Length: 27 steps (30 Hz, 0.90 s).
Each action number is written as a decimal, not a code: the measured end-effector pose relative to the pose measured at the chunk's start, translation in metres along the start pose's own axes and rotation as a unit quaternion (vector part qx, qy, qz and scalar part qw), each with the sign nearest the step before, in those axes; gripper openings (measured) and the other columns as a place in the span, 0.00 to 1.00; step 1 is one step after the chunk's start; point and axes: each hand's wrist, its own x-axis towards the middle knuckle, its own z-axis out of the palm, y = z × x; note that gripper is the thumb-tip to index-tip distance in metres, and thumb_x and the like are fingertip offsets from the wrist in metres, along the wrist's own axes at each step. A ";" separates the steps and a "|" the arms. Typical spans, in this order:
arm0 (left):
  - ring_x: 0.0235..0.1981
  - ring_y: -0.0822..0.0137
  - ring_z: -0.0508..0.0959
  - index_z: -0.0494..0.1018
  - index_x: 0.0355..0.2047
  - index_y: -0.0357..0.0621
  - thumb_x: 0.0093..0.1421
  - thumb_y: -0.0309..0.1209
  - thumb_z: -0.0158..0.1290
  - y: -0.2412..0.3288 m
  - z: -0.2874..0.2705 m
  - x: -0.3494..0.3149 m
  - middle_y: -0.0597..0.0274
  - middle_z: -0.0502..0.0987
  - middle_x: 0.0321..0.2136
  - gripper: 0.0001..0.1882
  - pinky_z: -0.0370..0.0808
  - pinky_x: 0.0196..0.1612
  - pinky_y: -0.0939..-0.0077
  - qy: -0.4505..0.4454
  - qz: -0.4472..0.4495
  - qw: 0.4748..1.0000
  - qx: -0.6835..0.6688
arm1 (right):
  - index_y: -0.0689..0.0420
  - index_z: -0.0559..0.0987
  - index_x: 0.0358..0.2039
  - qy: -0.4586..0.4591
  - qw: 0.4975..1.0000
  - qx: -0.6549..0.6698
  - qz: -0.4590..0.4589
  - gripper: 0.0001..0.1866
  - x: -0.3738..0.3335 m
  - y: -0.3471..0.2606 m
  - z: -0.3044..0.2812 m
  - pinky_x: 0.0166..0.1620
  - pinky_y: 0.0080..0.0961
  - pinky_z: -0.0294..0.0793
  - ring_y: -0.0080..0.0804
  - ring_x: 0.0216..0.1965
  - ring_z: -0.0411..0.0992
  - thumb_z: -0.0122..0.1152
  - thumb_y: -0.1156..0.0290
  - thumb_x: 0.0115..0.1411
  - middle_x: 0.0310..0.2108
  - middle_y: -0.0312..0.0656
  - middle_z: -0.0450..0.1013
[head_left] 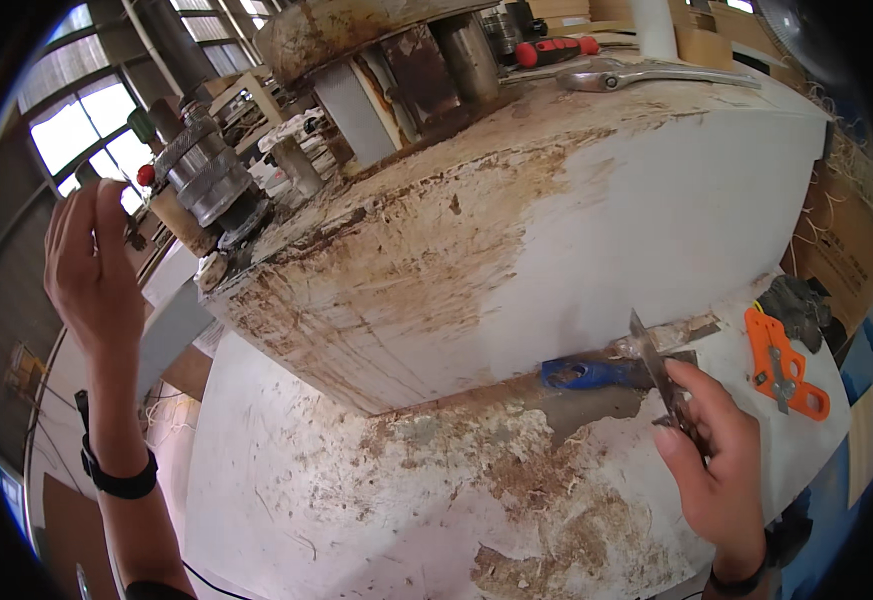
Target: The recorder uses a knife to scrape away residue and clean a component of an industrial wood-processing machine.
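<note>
In my right hand point(711, 455) is a thin metal scraper blade point(646, 355), pinched between thumb and fingers with its narrow end pointing up and away. Just beyond it, a blue-handled tool point(586, 375) lies against the foot of a big white block-shaped machine part point(646, 220) smeared with brown residue. My left hand point(91, 260) is raised at the far left, fingers curled beside a metal fitting point(201, 170) with a red knob point(146, 175). A small dark piece shows by these fingers; what they hold is hidden.
A stained white surface point(286, 480) spreads below the machine part. At right lie an orange plastic tool point(764, 350) and dark gloves point(801, 308). On top rest a wrench point(646, 75) and a red-and-black-handled tool point(556, 50). A rusty machine column point(421, 85) rises behind.
</note>
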 end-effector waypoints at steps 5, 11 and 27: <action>0.39 0.59 0.80 0.79 0.39 0.37 0.67 0.33 0.54 -0.009 0.008 -0.022 0.55 0.82 0.39 0.11 0.74 0.48 0.69 -0.397 -0.296 0.834 0.242 | 0.69 0.69 0.57 0.004 0.998 -0.059 0.012 0.27 -0.003 -0.008 -0.005 0.31 0.13 0.59 0.13 0.26 0.60 0.57 0.80 0.54 0.28 0.33 0.67; 0.46 0.73 0.74 0.75 0.46 0.35 0.73 0.41 0.46 -0.018 0.047 -0.058 0.62 0.78 0.42 0.19 0.69 0.53 0.77 -0.151 -0.329 0.869 -0.336 | 0.67 0.72 0.55 -0.011 0.998 -0.043 0.047 0.23 0.007 -0.026 -0.046 0.30 0.15 0.63 0.16 0.24 0.63 0.56 0.75 0.59 0.26 0.34 0.68; 0.43 0.77 0.69 0.71 0.50 0.39 0.74 0.39 0.43 -0.011 0.091 -0.085 0.68 0.74 0.41 0.16 0.64 0.50 0.82 -0.087 -0.467 0.764 -0.436 | 0.56 0.77 0.50 0.451 0.646 -0.483 -0.383 0.24 0.322 -0.213 -0.257 0.44 0.49 0.74 0.60 0.41 0.76 0.55 0.50 0.64 0.33 0.58 0.78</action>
